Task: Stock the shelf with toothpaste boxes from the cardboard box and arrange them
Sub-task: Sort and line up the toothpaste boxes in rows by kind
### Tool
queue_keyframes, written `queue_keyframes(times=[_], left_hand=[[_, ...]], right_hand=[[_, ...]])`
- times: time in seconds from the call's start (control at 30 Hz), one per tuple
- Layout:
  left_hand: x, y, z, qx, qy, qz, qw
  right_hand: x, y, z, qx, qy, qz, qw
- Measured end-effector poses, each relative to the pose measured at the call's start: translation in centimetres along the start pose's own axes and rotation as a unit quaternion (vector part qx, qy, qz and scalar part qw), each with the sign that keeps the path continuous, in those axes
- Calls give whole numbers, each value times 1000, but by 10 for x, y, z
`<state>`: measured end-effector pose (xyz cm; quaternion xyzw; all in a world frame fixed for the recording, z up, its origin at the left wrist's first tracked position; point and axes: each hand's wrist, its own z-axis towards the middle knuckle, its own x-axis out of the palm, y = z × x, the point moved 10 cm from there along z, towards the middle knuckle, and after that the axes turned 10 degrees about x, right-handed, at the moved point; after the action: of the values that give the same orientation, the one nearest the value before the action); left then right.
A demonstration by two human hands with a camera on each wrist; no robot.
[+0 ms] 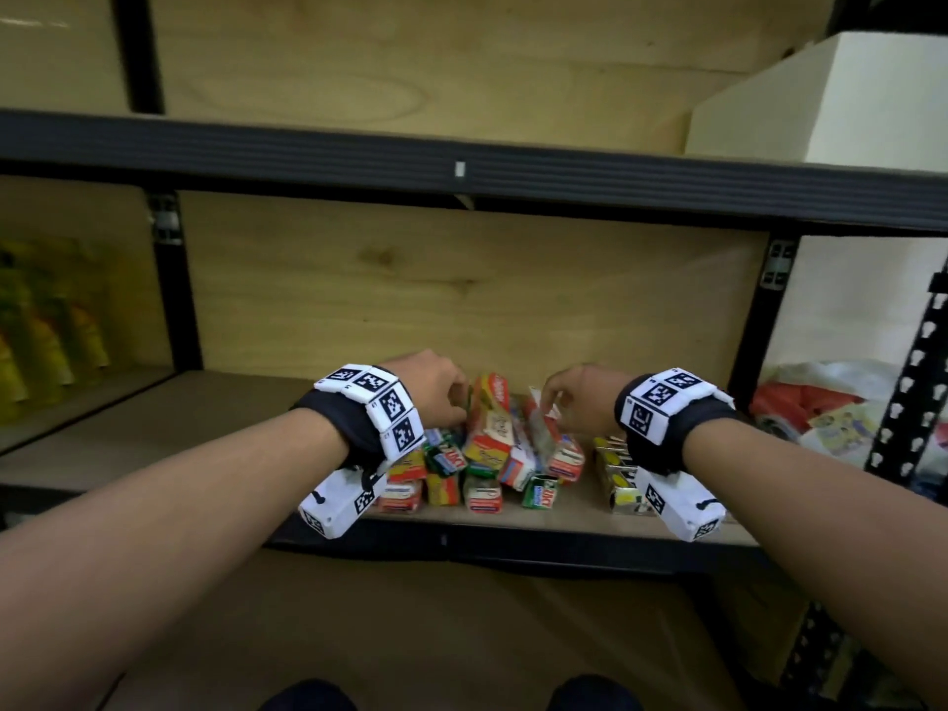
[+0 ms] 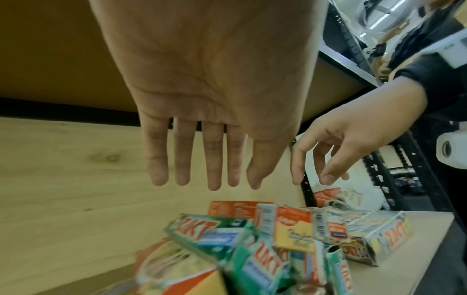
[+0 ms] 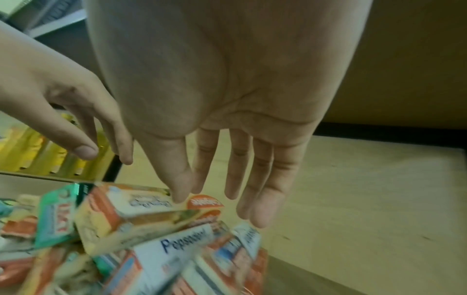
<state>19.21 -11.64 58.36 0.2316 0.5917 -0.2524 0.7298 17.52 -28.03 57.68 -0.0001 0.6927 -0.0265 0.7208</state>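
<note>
Above the toothpaste boxes (image 1: 487,449), both hands' fingers (image 2: 185,159) hang straight, seemingly touching nothing.

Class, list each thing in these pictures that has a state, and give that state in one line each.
Left hand: fingers straight, holding nothing, above the pile.
Right hand: fingers straight, holding nothing, above the pile.
Toothpaste boxes: jumbled heap, some tilted, not lined up.
Yellow boxes: in a row, beside the heap.
Shelf: partly stocked.
</note>
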Motion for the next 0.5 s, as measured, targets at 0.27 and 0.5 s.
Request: queue_keyframes(times=[0.27, 0.5], left_hand=[[10, 92, -70, -84, 5, -15, 996], [63, 142, -103, -130, 70, -10, 989]], right_hand=[[-12, 127, 10, -97, -29, 0, 995], [21, 208, 10, -157, -15, -34, 987]])
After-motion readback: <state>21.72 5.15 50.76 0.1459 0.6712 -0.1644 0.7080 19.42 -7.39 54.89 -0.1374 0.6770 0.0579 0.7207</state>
